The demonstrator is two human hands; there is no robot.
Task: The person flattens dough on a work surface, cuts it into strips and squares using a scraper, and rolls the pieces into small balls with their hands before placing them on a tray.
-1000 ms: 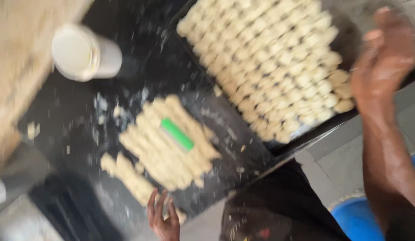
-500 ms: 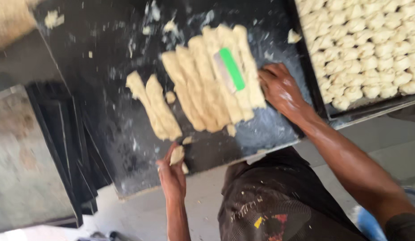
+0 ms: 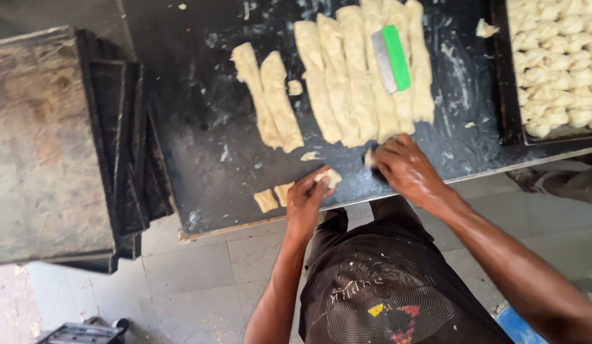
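My left hand (image 3: 306,201) rests at the near edge of the black worktop (image 3: 207,159), fingers pinched on a small piece of dough (image 3: 329,178). My right hand (image 3: 405,168) presses on the worktop just below the long dough strips (image 3: 353,70), with a small bit of dough (image 3: 368,157) at its fingertips. A scraper with a green handle (image 3: 391,57) lies on top of the strips. Two more strips (image 3: 269,95) lie apart to the left. Two small cut pieces (image 3: 274,196) sit beside my left hand.
A black tray (image 3: 507,89) filled with several shaped dough pieces (image 3: 557,64) sits at the right. A stack of dark trays (image 3: 124,146) stands at the left, next to a worn metal surface (image 3: 41,140). Tiled floor lies below.
The view has steadied and shifted. My right hand has come down from the strips' side to the worktop's near edge. My left hand has moved up and right with its dough piece.
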